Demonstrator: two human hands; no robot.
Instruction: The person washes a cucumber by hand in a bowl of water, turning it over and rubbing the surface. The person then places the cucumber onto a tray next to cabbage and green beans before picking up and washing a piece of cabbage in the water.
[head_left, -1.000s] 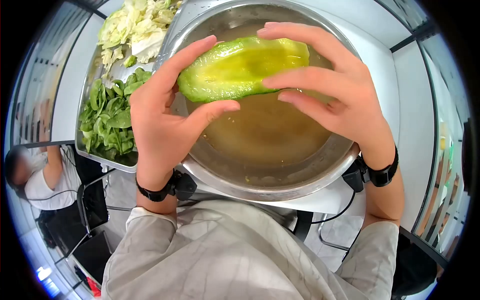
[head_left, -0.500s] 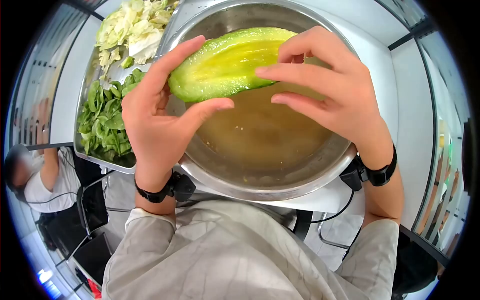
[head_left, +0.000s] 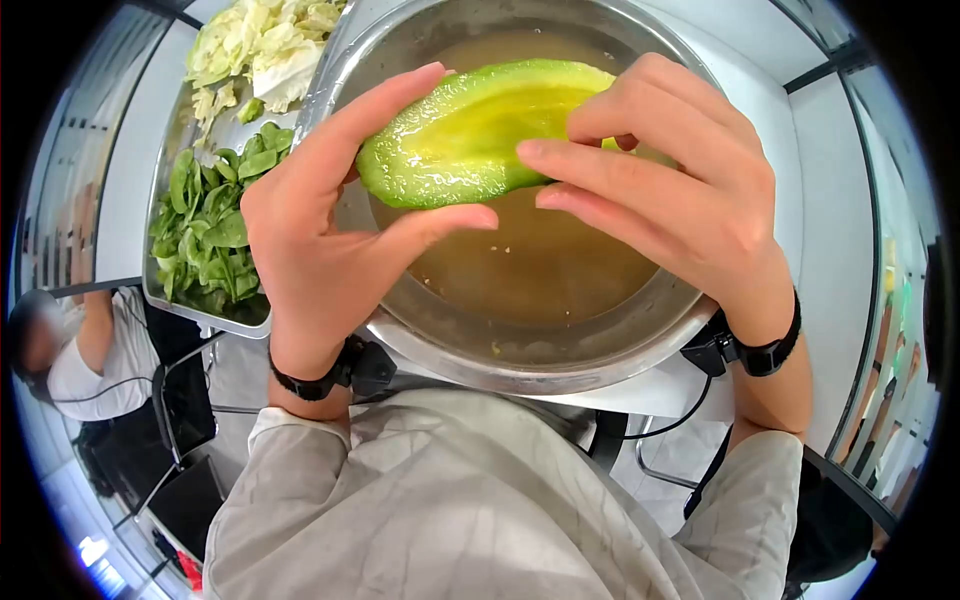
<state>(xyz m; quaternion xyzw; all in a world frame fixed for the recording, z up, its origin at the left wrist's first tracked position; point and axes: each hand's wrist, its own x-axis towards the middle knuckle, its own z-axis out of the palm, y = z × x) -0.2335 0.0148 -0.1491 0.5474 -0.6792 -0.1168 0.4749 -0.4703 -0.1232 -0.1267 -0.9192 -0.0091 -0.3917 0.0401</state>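
Observation:
A hollowed half of a green gourd, like a large cucumber (head_left: 450,140), is held above a steel basin (head_left: 560,380) of cloudy brownish water. Its wet, yellow-green inner side faces me. My left hand (head_left: 330,200) grips the left end, thumb along the lower edge and fingers at the far side. At the right end is my right hand (head_left: 680,170), its fingers bent over the rim, with fingertips in or against the hollow. The gourd's underside is hidden.
Left of the basin, a metal tray (head_left: 255,325) holds green leaves (head_left: 215,230) and pale torn cabbage (head_left: 270,45). Both stand on a white table (head_left: 765,130) with partitions around. A seated person (head_left: 95,350) is at far left, near black chairs (head_left: 185,500).
The gourd half and both hands have shifted slightly right in view. The gourd's left end has turned a little, and my right fingertips stay at its hollow.

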